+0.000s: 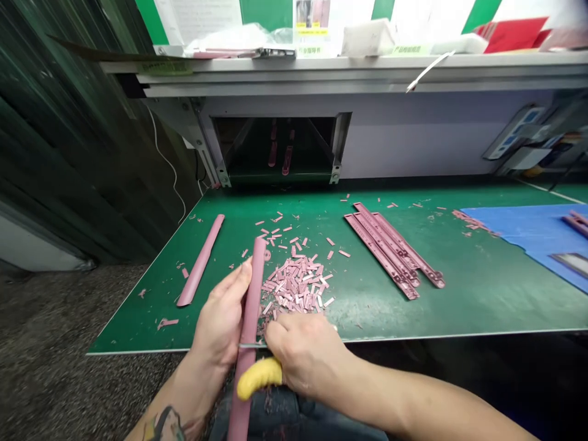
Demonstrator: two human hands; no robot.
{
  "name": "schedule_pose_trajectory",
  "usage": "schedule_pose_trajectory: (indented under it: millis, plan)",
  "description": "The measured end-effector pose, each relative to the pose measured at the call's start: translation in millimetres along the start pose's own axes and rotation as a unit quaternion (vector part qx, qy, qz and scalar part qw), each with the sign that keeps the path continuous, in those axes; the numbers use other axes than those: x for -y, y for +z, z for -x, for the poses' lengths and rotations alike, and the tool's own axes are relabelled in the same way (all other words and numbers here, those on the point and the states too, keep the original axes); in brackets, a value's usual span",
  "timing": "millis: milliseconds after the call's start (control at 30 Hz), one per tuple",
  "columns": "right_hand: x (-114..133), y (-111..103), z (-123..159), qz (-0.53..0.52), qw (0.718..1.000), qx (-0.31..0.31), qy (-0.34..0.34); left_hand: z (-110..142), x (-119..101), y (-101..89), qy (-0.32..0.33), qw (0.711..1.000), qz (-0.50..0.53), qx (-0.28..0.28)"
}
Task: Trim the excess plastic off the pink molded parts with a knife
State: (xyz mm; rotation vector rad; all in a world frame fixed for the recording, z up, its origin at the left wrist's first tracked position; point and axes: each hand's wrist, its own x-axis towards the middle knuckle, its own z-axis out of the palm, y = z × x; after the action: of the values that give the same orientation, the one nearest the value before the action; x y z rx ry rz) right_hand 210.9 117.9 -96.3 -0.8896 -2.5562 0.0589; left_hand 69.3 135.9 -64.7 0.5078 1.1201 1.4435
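Observation:
My left hand [223,312] is wrapped round a long pink plastic strip [251,300], held tilted upright over the table's front edge. My right hand [305,349] is closed in a fist just right of the strip. A thin metal blade [250,346] sticks out of that fist and lies across the strip; its handle is hidden. Below the blade, a yellow cover [260,376], apparently on my right thumb, touches the strip's lower part. Small pink scraps [296,285] lie heaped behind my right hand. Another pink strip [201,260] rests to the left.
Several pink strips [392,248] lie side by side on the green tabletop [463,300]. A blue sheet [509,226] covers its right end. At the back, an opening [280,150] shows pink pieces on a dark surface. A metal shelf [321,82] spans above, carrying bags and papers.

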Motion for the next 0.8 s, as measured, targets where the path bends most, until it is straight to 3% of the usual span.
schedule_pose_trajectory:
  millis: [167,267,333,467,600,800]
  plan:
    - [44.2,46.1,41.5,-0.013,0.993,0.063,-0.103,-32.9,-28.6,3.9,0.027,1.0,0.009,0.01]
    - [43.1,62.6,55.8,-0.068,0.985,0.077,-0.136,-43.6,-41.2,0.1,0.039,0.998,0.034,0.032]
    - [22.9,54.2,48.1,-0.111,0.99,0.052,-0.074,-41.6,-39.9,-4.6,0.028,0.997,0.038,0.057]
    - [-33.7,9.9,2.9,-0.171,0.979,-0.06,0.088,-23.8,-15.2,-13.0,-0.008,0.998,0.004,0.069]
    - [-66.1,-15.7,-36.6,-0.123,0.984,-0.071,0.11,-3.3,13.0,-14.9,-0.034,0.997,-0.019,0.066]
    - [-68.6,-21.2,-50.9,-0.025,0.995,-0.009,0.101,5.8,31.4,-16.0,-0.052,0.996,0.052,0.056]
